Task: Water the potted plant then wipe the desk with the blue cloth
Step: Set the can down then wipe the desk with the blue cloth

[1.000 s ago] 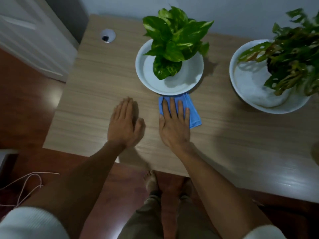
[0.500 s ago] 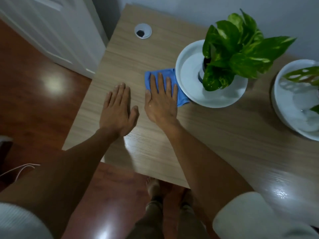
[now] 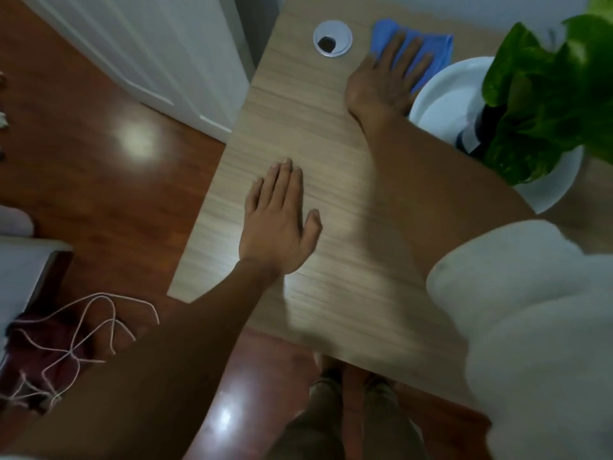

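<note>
Wiping stage under way, judged from cloth in use; watering cannot be confirmed, no watering vessel in view.

Right hand (image 3: 386, 83) flat, fingers spread, pressing blue cloth (image 3: 434, 48) onto desk (image 3: 298, 127) at far edge, just right of cable grommet (image 3: 332, 38).

Cloth touching white saucer (image 3: 444, 101) of potted plant (image 3: 544, 94).

Left hand (image 3: 280, 224) open, palm down, empty, nearer than grommet, bracing.

Likely left: near desk area, right side beyond plant.
</note>
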Demonstrator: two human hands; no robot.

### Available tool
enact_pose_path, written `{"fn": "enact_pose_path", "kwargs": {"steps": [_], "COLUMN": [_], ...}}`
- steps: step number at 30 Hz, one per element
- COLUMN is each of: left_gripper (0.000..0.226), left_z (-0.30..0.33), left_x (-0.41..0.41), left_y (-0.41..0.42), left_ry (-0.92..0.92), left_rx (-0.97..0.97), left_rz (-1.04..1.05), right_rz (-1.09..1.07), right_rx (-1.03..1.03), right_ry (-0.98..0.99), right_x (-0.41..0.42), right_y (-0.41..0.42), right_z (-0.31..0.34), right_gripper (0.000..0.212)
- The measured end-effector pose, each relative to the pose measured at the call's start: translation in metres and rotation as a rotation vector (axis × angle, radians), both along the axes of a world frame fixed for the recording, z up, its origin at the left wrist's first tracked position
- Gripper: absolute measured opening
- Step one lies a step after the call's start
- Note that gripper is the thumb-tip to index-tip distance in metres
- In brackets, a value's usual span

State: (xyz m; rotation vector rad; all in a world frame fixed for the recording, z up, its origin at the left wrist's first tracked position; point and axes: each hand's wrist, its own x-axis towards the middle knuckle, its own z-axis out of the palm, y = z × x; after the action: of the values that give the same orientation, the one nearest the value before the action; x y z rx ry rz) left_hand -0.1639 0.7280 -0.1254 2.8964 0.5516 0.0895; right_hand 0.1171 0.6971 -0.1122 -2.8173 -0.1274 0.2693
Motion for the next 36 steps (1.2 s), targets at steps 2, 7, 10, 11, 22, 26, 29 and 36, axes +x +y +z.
{"fn": "enact_pose_path", "kwargs": {"steps": [2,7,10,11,22,26,29,36], "left_gripper": [0.075,0.075,0.075,0.075,0.075,0.075,0.074,0.068], "left_z": [-0.001,0.0,0.002,0.003,0.009,0.007,0.004,0.006], "left_x": [0.0,-0.001,-0.001,-0.001,-0.001,-0.002,-0.001,-0.003], "left_y": [0.001,0.001,0.0,0.0,-0.004,-0.007,-0.003,0.001], "left_ry": [0.004,0.021,0.028,0.029,0.034,0.027,0.003,-0.054], "left_rx": [0.004,-0.017,-0.028,-0.032,-0.034,-0.038,-0.029,-0.149], "left_rz": [0.004,0.007,0.008,0.006,-0.005,0.001,0.004,0.023], "right_rz": [-0.022,0.143,0.299,0.352,0.406,0.265,0.214,0.501], "right_rx": [0.002,-0.014,-0.023,-0.031,-0.057,0.003,-0.018,-0.057], "right_ry": [0.008,0.034,0.052,0.04,0.042,0.087,0.074,0.017], "right_x": [0.0,-0.046,-0.095,-0.112,-0.14,-0.062,-0.03,-0.091], "right_y": [0.004,-0.012,-0.034,-0.046,-0.074,-0.029,-0.008,-0.031], "right_z": [0.0,0.002,0.002,0.001,0.008,0.012,0.011,0.004], "right_gripper": [0.067,0.063,0.062,0.061,0.06,0.062,0.062,0.062]}}
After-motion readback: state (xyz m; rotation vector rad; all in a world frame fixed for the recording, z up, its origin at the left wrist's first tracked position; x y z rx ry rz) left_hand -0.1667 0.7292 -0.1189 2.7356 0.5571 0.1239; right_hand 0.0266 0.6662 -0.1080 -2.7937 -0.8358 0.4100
